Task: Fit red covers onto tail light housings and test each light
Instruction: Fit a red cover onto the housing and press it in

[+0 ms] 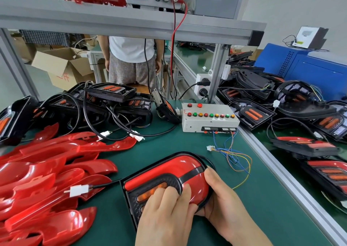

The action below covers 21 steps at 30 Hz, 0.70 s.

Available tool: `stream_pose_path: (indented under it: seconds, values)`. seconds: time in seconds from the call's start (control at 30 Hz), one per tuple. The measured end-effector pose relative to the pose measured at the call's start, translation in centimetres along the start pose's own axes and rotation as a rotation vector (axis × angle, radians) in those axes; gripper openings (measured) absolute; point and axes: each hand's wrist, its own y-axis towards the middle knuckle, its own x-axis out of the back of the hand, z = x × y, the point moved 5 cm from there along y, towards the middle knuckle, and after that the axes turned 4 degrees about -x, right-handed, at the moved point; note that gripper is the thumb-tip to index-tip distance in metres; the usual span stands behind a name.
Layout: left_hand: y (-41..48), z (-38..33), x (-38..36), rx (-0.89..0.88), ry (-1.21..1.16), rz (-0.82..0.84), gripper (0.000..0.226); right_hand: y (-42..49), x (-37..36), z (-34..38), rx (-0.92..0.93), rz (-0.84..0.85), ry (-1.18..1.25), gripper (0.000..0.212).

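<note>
Both hands are on one tail light housing (131, 196) sitting near the front edge of the green tabletop (169, 142), with a red cover (174, 168) laid over its top and right end. The left hand (165, 210) lies flat-ish on the face, fingers pressing down over the orange reflector strips and the cover's edge, not wrapped round anything. The right hand (223, 199) grips the rounded right end, fingers curled over the red cover. Can't really tell if the cover is snapped fully home, since the hands hide that seam.

The housing's cable runs left to a white connector (78, 190) that rests on the pile of loose red covers (47, 170). Behind those is a tangle of bare black housings (112, 99) with their cables. The test box (208, 118), with its row of coloured buttons, sits further back on the right, and its thin coloured wires (232, 157) trail across the tabletop to a small white plug, well apart from the connector. More lights (304, 146) are stacked on the next bench to the right.
</note>
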Motion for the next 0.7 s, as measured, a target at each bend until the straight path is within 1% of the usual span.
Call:
stream_pose_path:
  seconds: [0.17,0.33,0.4,0.43,0.47,0.5,0.57,0.6,0.63,0.7]
  values:
    - [-0.2,0.2,-0.3,0.008,0.001,-0.029,0.036,0.3,-0.1,0.0,0.05,-0.068,-0.036,0.044]
    - [0.9,0.9,0.2,0.025,-0.01,-0.04,0.036,0.7,0.3,1.0,0.108,-0.126,-0.056,0.057]
    - [1.2,1.4,0.7,0.086,-0.054,-0.041,0.037,1.0,0.7,1.7,0.115,-0.151,-0.042,0.063]
    - [1.0,1.9,0.8,0.174,-0.109,-0.056,0.04,1.2,1.0,2.0,0.125,-0.164,-0.037,0.063]
    - [0.7,2.6,1.0,0.318,-0.191,-0.077,0.049,1.4,1.2,2.4,0.139,-0.18,-0.029,0.063]
    - [0.1,3.5,0.9,0.509,-0.319,-0.089,0.062,1.5,1.5,2.8,0.151,-0.2,-0.017,0.061]
    - [-1.1,4.7,0.2,0.886,-0.68,-0.09,0.09,1.8,1.8,3.2,0.161,-0.231,0.022,0.057]
    - [-1.5,4.8,-0.4,1.024,-0.839,-0.066,0.101,1.9,1.9,3.3,0.161,-0.235,0.042,0.056]
    - [-1.7,4.8,-1.1,1.111,-0.997,-0.02,0.102,2.0,1.9,3.3,0.157,-0.232,0.054,0.055]
    - [-1.6,4.5,-2.3,1.152,-1.322,0.049,0.079,2.3,1.8,3.2,0.148,-0.217,0.054,0.058]
